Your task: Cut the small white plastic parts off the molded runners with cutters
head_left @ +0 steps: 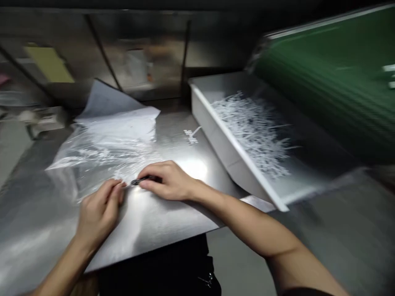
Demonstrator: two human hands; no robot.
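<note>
Both hands, left (pixel 100 207) pinching the plastic bag (pixel 105 154), right (pixel 168 181) gripping a dark pen (pixel 140 180), risk tearing or smudging it.

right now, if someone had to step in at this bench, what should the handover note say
Left hand: fingers curled, pinching the near edge of the clear plastic bag on the steel table.
Right hand: resting on the table, holding a small dark pen-like tool whose tip points at the bag edge; the picture is too blurred to name the tool.
Bag lies flat, with white paper sheets behind it.
White tray at the right holds a pile of thin white plastic pieces, below a green conveyor.
A few white pieces lie loose on the table.
Done: bag laid out. Left: the pile is in the tray, not bagged.
</note>
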